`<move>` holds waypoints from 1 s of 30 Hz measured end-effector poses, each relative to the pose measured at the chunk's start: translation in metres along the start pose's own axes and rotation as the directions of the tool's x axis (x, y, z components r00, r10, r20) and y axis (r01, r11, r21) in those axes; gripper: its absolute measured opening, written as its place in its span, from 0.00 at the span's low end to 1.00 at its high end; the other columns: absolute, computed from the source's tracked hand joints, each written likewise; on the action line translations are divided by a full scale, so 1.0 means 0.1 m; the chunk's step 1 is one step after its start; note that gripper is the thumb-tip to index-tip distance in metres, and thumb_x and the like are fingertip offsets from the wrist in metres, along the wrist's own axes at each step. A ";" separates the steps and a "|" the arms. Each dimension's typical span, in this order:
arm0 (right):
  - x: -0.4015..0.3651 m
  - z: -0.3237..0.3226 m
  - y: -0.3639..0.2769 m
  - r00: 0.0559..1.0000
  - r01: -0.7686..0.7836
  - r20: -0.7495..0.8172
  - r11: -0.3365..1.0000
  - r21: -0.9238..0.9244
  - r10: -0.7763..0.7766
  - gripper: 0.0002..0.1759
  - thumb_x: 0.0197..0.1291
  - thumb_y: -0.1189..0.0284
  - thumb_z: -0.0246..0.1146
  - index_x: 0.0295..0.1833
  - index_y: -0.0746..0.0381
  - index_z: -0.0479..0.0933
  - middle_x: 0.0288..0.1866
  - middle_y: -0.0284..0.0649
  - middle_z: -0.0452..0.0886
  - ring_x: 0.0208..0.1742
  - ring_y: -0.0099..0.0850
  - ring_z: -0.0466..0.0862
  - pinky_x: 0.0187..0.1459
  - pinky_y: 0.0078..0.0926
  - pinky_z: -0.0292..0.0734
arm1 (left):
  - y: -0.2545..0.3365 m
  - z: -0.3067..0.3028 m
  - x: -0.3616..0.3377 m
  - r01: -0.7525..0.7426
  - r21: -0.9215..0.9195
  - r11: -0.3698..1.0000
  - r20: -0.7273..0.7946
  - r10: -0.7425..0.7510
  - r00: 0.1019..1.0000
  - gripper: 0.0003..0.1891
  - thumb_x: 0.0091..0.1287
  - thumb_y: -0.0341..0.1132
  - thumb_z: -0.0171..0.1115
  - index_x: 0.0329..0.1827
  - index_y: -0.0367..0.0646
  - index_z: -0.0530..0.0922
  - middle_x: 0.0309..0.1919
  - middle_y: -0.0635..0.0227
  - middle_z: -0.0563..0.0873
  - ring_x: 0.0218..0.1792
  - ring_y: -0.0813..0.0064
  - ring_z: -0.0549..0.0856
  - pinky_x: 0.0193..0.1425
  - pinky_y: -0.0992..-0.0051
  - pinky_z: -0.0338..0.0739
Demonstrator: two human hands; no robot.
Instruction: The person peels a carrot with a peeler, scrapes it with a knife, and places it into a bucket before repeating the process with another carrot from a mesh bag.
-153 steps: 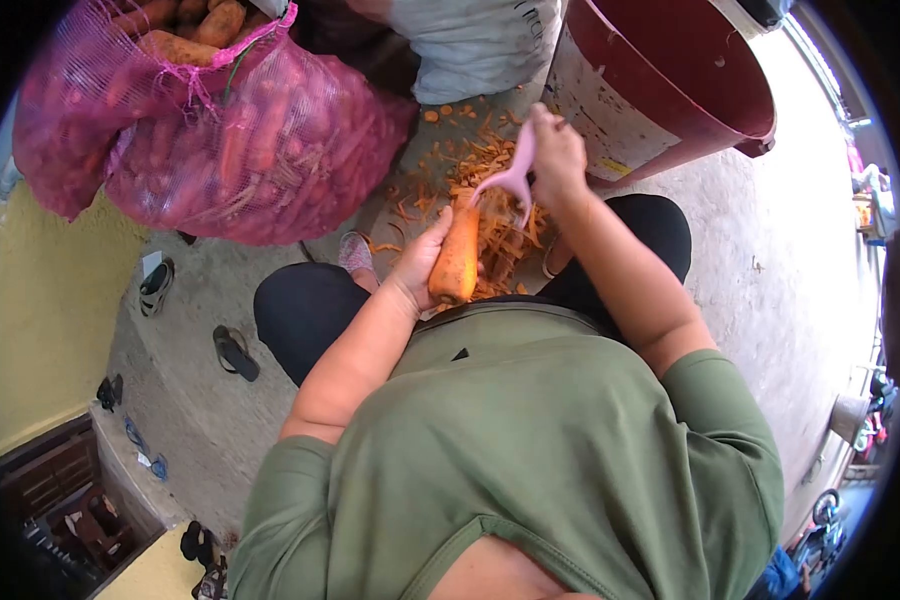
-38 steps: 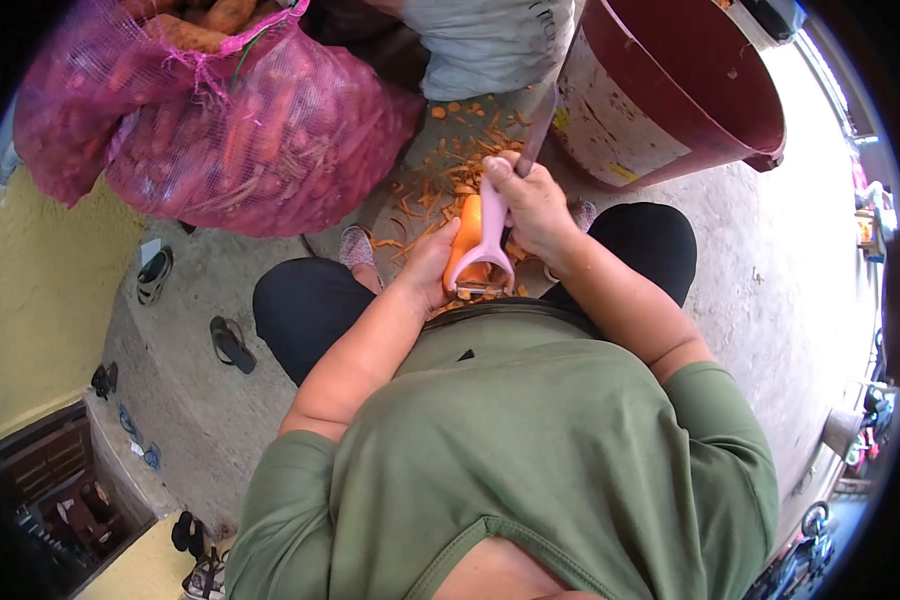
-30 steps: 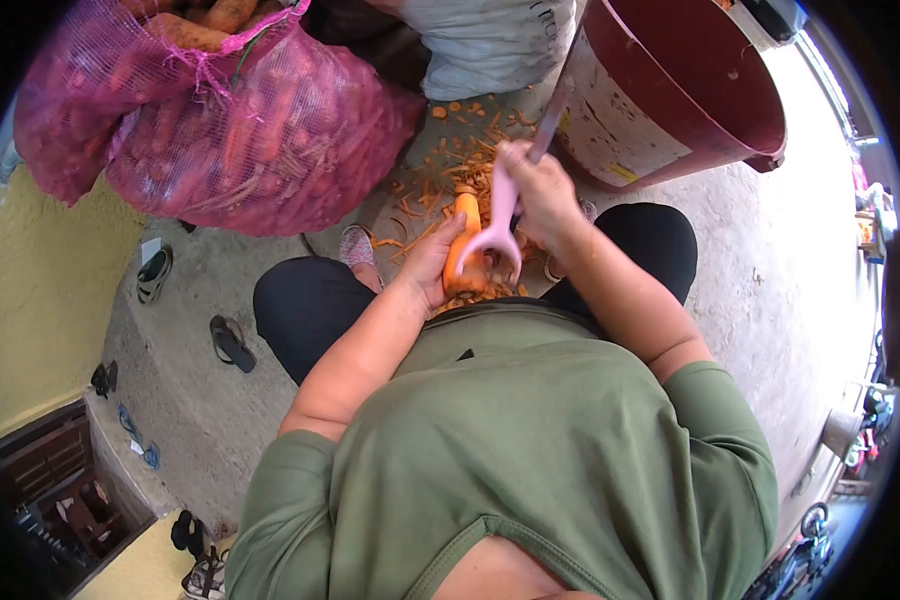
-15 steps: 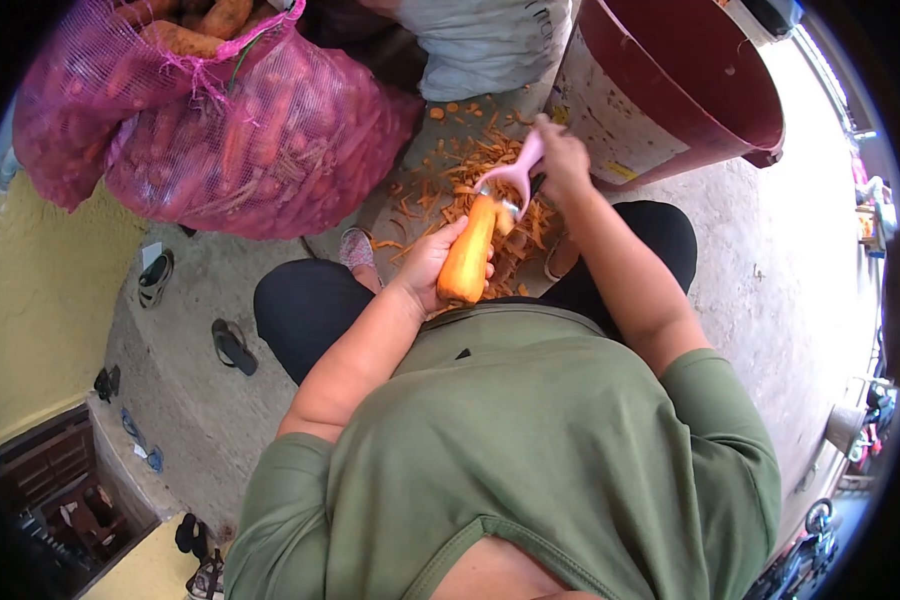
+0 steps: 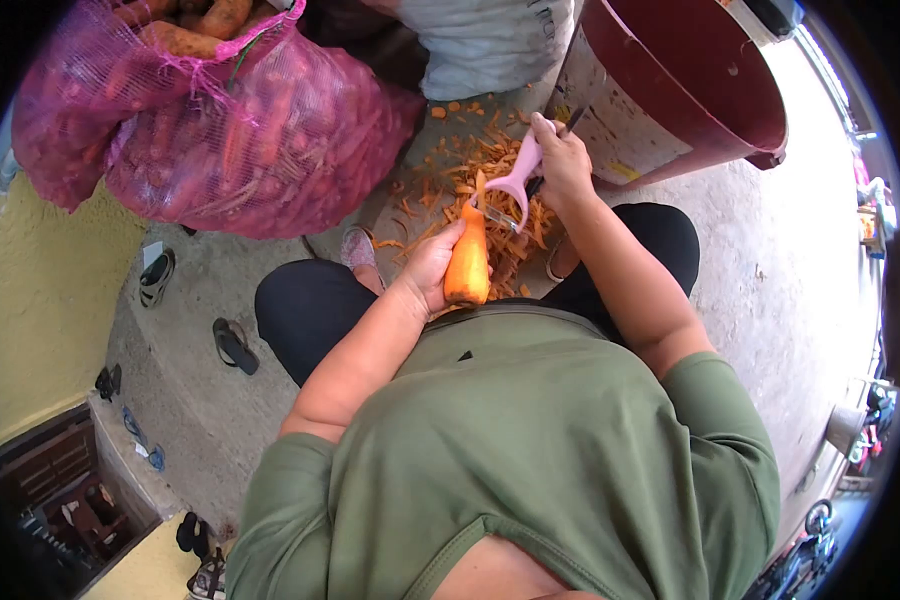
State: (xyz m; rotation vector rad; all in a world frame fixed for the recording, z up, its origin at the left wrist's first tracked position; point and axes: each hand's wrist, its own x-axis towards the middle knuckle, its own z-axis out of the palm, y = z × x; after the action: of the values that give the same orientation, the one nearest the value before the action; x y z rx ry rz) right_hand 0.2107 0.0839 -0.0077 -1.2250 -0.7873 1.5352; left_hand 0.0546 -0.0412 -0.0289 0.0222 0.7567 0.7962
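Note:
My left hand (image 5: 432,265) is closed round the lower part of an orange, peeled carrot (image 5: 467,265), whose thin end points up and away from me. A pink peeler (image 5: 518,180) is gripped by its handle in my right hand (image 5: 562,158). Its blade lies at the carrot's far tip. A dark, thin object (image 5: 574,119) also shows at my right hand; I cannot make out what it is. Orange peelings (image 5: 505,155) are heaped on the ground beneath and beyond both hands.
Pink mesh sacks of carrots (image 5: 260,140) stand at the upper left, a white sack (image 5: 490,45) at the top. A large dark red bucket (image 5: 625,110) is close beyond my right hand. Sandals (image 5: 234,346) lie on the concrete floor at the left.
The carrot has turned more upright in my left hand. The peeler has turned and its blade now sits at the carrot's tip.

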 end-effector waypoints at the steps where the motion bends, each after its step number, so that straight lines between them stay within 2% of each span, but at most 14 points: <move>1: -0.10 0.06 -0.08 0.996 -0.034 0.077 0.999 -0.023 0.035 0.14 0.56 0.61 0.57 0.31 0.61 0.70 0.22 0.31 0.70 0.21 0.20 0.70 0.20 0.19 0.65 | 0.01 0.05 -0.02 -0.029 -0.002 1.000 -0.054 0.029 0.998 0.19 0.64 0.48 0.44 0.47 0.42 0.68 0.32 0.62 0.78 0.27 0.67 0.81 0.31 0.68 0.79; 2: -0.28 0.12 -0.13 0.986 -0.070 0.149 0.996 -0.050 0.077 0.14 0.56 0.61 0.57 0.31 0.61 0.70 0.22 0.31 0.70 0.21 0.20 0.70 0.19 0.18 0.64 | 0.03 0.00 -0.02 -0.015 -0.070 0.997 0.102 0.022 0.995 0.18 0.65 0.47 0.42 0.49 0.43 0.67 0.34 0.61 0.78 0.30 0.65 0.81 0.35 0.66 0.78; 5: -0.60 0.22 -0.12 0.910 -0.043 0.400 0.984 -0.174 0.111 0.13 0.56 0.61 0.56 0.30 0.60 0.70 0.20 0.30 0.69 0.20 0.19 0.69 0.18 0.17 0.62 | 0.07 0.23 -0.08 -0.039 -0.133 0.990 -0.021 0.036 0.999 0.19 0.65 0.47 0.44 0.50 0.42 0.66 0.35 0.59 0.78 0.31 0.65 0.81 0.38 0.65 0.78; 7: -0.47 0.22 -0.06 0.957 -0.020 0.278 0.977 -0.211 0.079 0.13 0.56 0.61 0.57 0.31 0.60 0.70 0.19 0.28 0.67 0.17 0.16 0.66 0.16 0.15 0.60 | 0.04 0.08 -0.05 -0.039 -0.100 0.994 0.035 0.043 0.998 0.19 0.65 0.47 0.44 0.50 0.42 0.67 0.36 0.60 0.78 0.31 0.66 0.81 0.37 0.66 0.79; 9: -0.25 0.17 -0.02 0.990 0.023 0.136 1.000 0.010 -0.025 0.13 0.56 0.61 0.57 0.32 0.60 0.69 0.20 0.28 0.68 0.17 0.18 0.67 0.16 0.15 0.60 | 0.05 -0.10 0.00 -0.044 -0.029 0.999 0.106 0.046 0.993 0.19 0.65 0.47 0.44 0.50 0.42 0.67 0.36 0.60 0.78 0.32 0.67 0.81 0.37 0.66 0.79; 11: -0.27 0.12 -0.11 0.981 -0.031 0.194 0.998 0.059 0.019 0.12 0.57 0.62 0.56 0.31 0.60 0.69 0.20 0.28 0.67 0.16 0.18 0.66 0.16 0.16 0.59 | 0.04 -0.11 0.01 -0.051 -0.020 0.999 0.082 0.052 0.995 0.20 0.63 0.49 0.46 0.50 0.42 0.67 0.36 0.61 0.78 0.32 0.66 0.81 0.36 0.67 0.79; 14: -0.55 0.21 -0.05 0.927 -0.094 0.354 0.990 -0.106 0.126 0.15 0.55 0.58 0.57 0.29 0.59 0.69 0.20 0.30 0.70 0.17 0.19 0.68 0.16 0.15 0.61 | 0.07 0.31 -0.14 -0.081 -0.096 0.992 -0.044 0.077 0.996 0.22 0.62 0.52 0.47 0.50 0.44 0.68 0.36 0.62 0.78 0.31 0.66 0.81 0.32 0.70 0.80; 15: -0.52 0.20 0.02 0.913 -0.040 0.396 0.988 -0.146 0.095 0.15 0.55 0.58 0.57 0.30 0.59 0.69 0.21 0.30 0.70 0.18 0.19 0.68 0.16 0.15 0.61 | 0.09 0.34 -0.15 -0.077 -0.054 0.996 0.024 0.079 0.997 0.22 0.62 0.52 0.47 0.50 0.44 0.68 0.36 0.63 0.78 0.32 0.66 0.81 0.32 0.69 0.79; 17: -0.35 0.16 0.07 0.971 -0.047 0.229 0.995 -0.083 0.065 0.15 0.55 0.59 0.57 0.29 0.60 0.69 0.21 0.31 0.70 0.19 0.19 0.70 0.17 0.17 0.64 | 0.12 0.34 -0.19 -0.077 0.029 0.997 0.152 0.071 0.986 0.23 0.62 0.53 0.46 0.50 0.45 0.68 0.35 0.63 0.78 0.33 0.67 0.81 0.33 0.67 0.79; 21: -0.30 0.13 -0.08 0.994 -0.010 0.110 0.998 -0.066 0.017 0.14 0.56 0.61 0.57 0.29 0.60 0.69 0.20 0.31 0.69 0.18 0.20 0.70 0.19 0.18 0.66 | 0.03 -0.02 -0.02 -0.068 -0.084 0.994 0.008 0.069 0.998 0.21 0.65 0.53 0.40 0.45 0.45 0.67 0.29 0.64 0.77 0.27 0.69 0.80 0.28 0.67 0.78; 22: -0.41 0.15 -0.07 0.967 -0.052 0.246 0.996 -0.074 0.068 0.13 0.56 0.61 0.57 0.29 0.60 0.69 0.20 0.31 0.69 0.18 0.19 0.69 0.19 0.18 0.66 | 0.03 -0.07 0.01 -0.064 -0.038 0.997 0.014 0.064 0.998 0.20 0.66 0.50 0.40 0.50 0.44 0.67 0.32 0.63 0.77 0.32 0.66 0.80 0.37 0.62 0.78; 24: -0.51 0.18 -0.02 0.884 -0.069 0.455 0.993 -0.101 0.107 0.13 0.56 0.61 0.56 0.31 0.60 0.70 0.21 0.30 0.69 0.18 0.20 0.69 0.20 0.17 0.65 | 0.01 -0.08 0.05 -0.073 -0.013 0.997 0.032 0.074 0.997 0.20 0.66 0.49 0.40 0.50 0.44 0.67 0.33 0.62 0.77 0.33 0.66 0.80 0.35 0.64 0.79; 27: -0.12 0.10 -0.02 0.995 0.015 0.096 1.000 -0.015 -0.013 0.13 0.56 0.60 0.57 0.31 0.59 0.69 0.19 0.29 0.66 0.16 0.18 0.65 0.16 0.16 0.59 | 0.00 -0.01 0.03 -0.070 -0.001 0.998 0.035 0.070 0.997 0.20 0.66 0.49 0.41 0.51 0.43 0.66 0.34 0.60 0.77 0.34 0.66 0.81 0.33 0.66 0.79; 30: -0.29 0.14 -0.13 0.977 -0.070 0.199 0.997 -0.035 0.075 0.13 0.57 0.61 0.56 0.32 0.59 0.70 0.21 0.29 0.68 0.19 0.19 0.68 0.18 0.16 0.61 | 0.04 0.01 -0.03 -0.058 -0.042 0.997 0.084 0.061 0.995 0.20 0.65 0.49 0.41 0.51 0.44 0.66 0.36 0.60 0.77 0.33 0.66 0.80 0.32 0.67 0.80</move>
State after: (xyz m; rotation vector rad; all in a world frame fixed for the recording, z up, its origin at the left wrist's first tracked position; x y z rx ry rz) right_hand 0.2013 0.0616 0.0170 -1.1413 -0.9051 1.7323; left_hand 0.0515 -0.0400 -0.0251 0.0431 0.6614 0.8615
